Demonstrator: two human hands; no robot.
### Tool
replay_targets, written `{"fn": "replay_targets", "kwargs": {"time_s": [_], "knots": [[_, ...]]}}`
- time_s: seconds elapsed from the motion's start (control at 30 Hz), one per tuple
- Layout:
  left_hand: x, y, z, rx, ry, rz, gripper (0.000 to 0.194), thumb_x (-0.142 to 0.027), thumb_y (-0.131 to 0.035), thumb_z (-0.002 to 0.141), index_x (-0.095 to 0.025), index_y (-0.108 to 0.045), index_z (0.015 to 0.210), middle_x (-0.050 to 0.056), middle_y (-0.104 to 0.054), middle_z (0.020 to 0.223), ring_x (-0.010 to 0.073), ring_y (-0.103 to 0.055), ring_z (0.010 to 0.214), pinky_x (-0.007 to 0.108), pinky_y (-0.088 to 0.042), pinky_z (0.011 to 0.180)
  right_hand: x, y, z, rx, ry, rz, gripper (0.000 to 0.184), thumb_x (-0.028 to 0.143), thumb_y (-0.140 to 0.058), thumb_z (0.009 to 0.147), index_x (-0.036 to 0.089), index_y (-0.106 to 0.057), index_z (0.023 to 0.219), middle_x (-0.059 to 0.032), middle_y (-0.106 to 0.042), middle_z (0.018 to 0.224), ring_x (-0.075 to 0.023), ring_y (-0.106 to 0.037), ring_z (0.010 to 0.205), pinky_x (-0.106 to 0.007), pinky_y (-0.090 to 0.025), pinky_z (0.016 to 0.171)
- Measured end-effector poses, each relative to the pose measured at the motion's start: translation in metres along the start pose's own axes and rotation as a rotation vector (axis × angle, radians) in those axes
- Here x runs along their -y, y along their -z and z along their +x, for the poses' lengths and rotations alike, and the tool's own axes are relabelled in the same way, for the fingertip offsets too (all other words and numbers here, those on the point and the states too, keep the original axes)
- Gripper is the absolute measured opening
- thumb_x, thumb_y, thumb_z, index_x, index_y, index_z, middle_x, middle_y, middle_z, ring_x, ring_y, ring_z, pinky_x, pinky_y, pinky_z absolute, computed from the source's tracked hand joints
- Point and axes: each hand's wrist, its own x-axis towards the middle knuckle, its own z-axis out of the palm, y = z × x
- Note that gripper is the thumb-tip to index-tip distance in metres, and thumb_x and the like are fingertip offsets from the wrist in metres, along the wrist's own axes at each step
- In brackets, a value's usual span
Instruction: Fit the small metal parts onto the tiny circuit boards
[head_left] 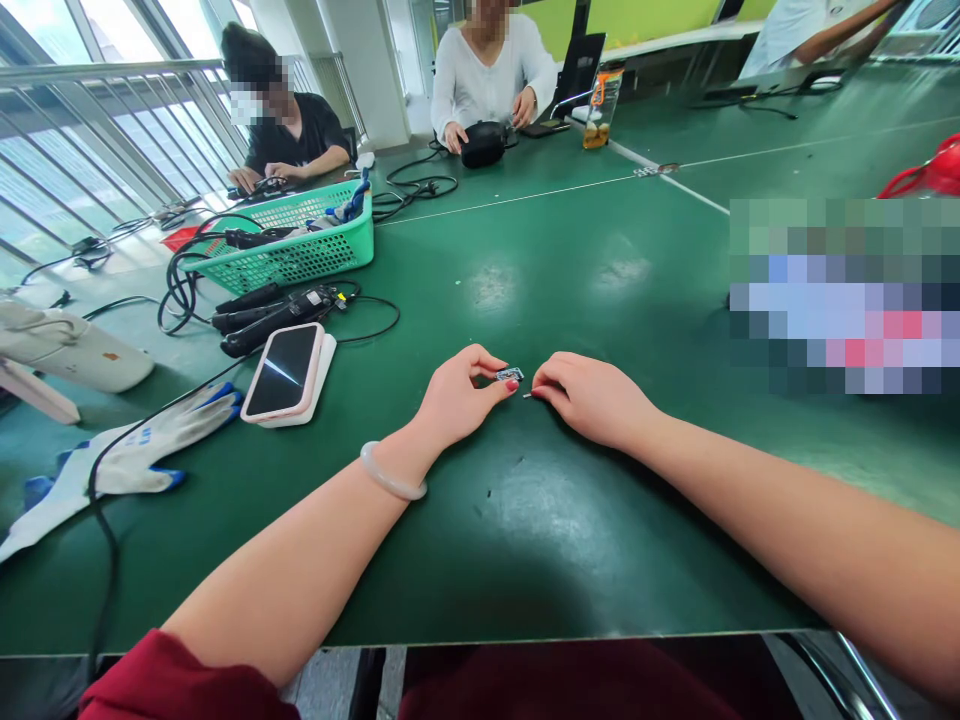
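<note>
My left hand [459,393] rests on the green table [525,520] and pinches a small silver metal part [509,375] between thumb and fingers. A pale bangle circles that wrist. My right hand [589,395] lies just to the right of the part, fingers curled closed, with a thin pin-like tip showing at its fingertips; I cannot make out what it is. The two hands almost touch at the part.
A phone [283,371] on a white pad lies to the left, beside white work gloves [127,455] and black cables. A green basket [296,240] holds devices farther back. Two people sit at the far side. A blurred patch covers the right.
</note>
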Motion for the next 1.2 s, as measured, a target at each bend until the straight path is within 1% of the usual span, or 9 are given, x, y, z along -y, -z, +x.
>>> {"fn": "replay_targets", "kwargs": {"time_s": [0.13, 0.33, 0.53, 0.67, 0.8, 0.87, 0.97, 1.13, 1.2], "knots": [[0.0, 0.0, 0.0, 0.002, -0.013, 0.01, 0.02, -0.028, -0.071, 0.07, -0.018, -0.056, 0.08, 0.002, -0.07, 0.084, 0.0148, -0.063, 0.08, 0.032, -0.045, 0.078, 0.0, 0.004, -0.003, 0.058, -0.008, 0.062, 0.018, 0.023, -0.052, 0.087, 0.02, -0.065, 0.076, -0.0025, -0.065, 0.079, -0.0162, -0.059, 0.072, -0.029, -0.043, 0.066], [0.001, 0.0, 0.0, 0.003, -0.028, 0.02, 0.02, -0.029, -0.071, 0.07, -0.019, -0.057, 0.08, 0.002, -0.07, 0.084, 0.015, -0.064, 0.08, 0.032, -0.045, 0.078, -0.002, 0.003, 0.001, -0.002, -0.023, 0.112, 0.016, 0.027, -0.056, 0.084, 0.021, -0.066, 0.073, -0.0015, -0.064, 0.073, -0.0152, -0.057, 0.067, -0.028, -0.042, 0.062], [0.001, 0.0, 0.0, 0.008, -0.029, 0.025, 0.021, -0.029, -0.071, 0.07, -0.019, -0.057, 0.08, 0.002, -0.07, 0.084, 0.0149, -0.063, 0.08, 0.032, -0.045, 0.078, -0.001, 0.002, 0.005, 0.015, -0.082, 0.108, 0.017, 0.023, -0.052, 0.085, 0.02, -0.067, 0.076, -0.0024, -0.067, 0.08, -0.0162, -0.058, 0.074, -0.029, -0.042, 0.067], [0.002, 0.0, 0.0, -0.001, -0.024, 0.02, 0.021, -0.03, -0.071, 0.07, -0.019, -0.057, 0.08, 0.002, -0.071, 0.085, 0.0149, -0.064, 0.081, 0.032, -0.045, 0.078, -0.001, 0.002, 0.007, 0.034, -0.11, 0.119, 0.018, 0.021, -0.053, 0.082, 0.02, -0.068, 0.073, -0.0021, -0.066, 0.078, -0.0159, -0.057, 0.072, -0.029, -0.041, 0.064], [0.002, -0.001, -0.001, 0.001, -0.029, 0.018, 0.021, -0.029, -0.072, 0.07, -0.018, -0.057, 0.081, 0.003, -0.071, 0.087, 0.0151, -0.064, 0.081, 0.032, -0.045, 0.079, -0.003, 0.001, 0.007, -0.014, -0.122, 0.134, 0.016, 0.024, -0.055, 0.082, 0.021, -0.069, 0.074, -0.0014, -0.065, 0.076, -0.0153, -0.057, 0.071, -0.028, -0.041, 0.064], [0.002, 0.0, -0.001, 0.001, -0.026, 0.016, 0.022, -0.03, -0.072, 0.07, -0.018, -0.057, 0.081, 0.003, -0.071, 0.087, 0.0154, -0.064, 0.081, 0.032, -0.045, 0.079, -0.004, 0.0, 0.006, -0.035, -0.119, 0.144, 0.018, 0.025, -0.054, 0.085, 0.021, -0.07, 0.078, -0.0019, -0.066, 0.079, -0.0156, -0.058, 0.074, -0.028, -0.042, 0.067], [0.003, 0.0, -0.001, -0.008, -0.023, 0.02, 0.022, -0.03, -0.072, 0.07, -0.018, -0.058, 0.082, 0.003, -0.071, 0.086, 0.0156, -0.064, 0.082, 0.032, -0.045, 0.078, -0.003, -0.001, 0.004, -0.034, -0.09, 0.154, 0.022, 0.025, -0.05, 0.088, 0.022, -0.071, 0.084, -0.0026, -0.067, 0.083, -0.0161, -0.059, 0.078, -0.029, -0.042, 0.071], [0.003, 0.0, 0.0, 0.001, -0.025, 0.031, 0.021, -0.03, -0.071, 0.07, -0.018, -0.058, 0.082, 0.003, -0.071, 0.086, 0.0153, -0.064, 0.081, 0.031, -0.045, 0.077, -0.002, 0.001, 0.001, 0.025, -0.041, 0.139, 0.02, 0.039, -0.057, 0.085, 0.024, -0.069, 0.085, -0.0011, -0.063, 0.08, -0.0152, -0.057, 0.072, -0.028, -0.041, 0.066], [0.003, 0.0, 0.0, -0.001, -0.021, 0.037, 0.021, -0.029, -0.071, 0.07, -0.018, -0.058, 0.082, 0.003, -0.071, 0.087, 0.0153, -0.064, 0.081, 0.031, -0.045, 0.077, -0.002, 0.003, 0.0, 0.063, -0.003, 0.134, 0.017, 0.038, -0.059, 0.084, 0.023, -0.067, 0.081, -0.0005, -0.063, 0.081, -0.0147, -0.056, 0.072, -0.028, -0.041, 0.066]]}}
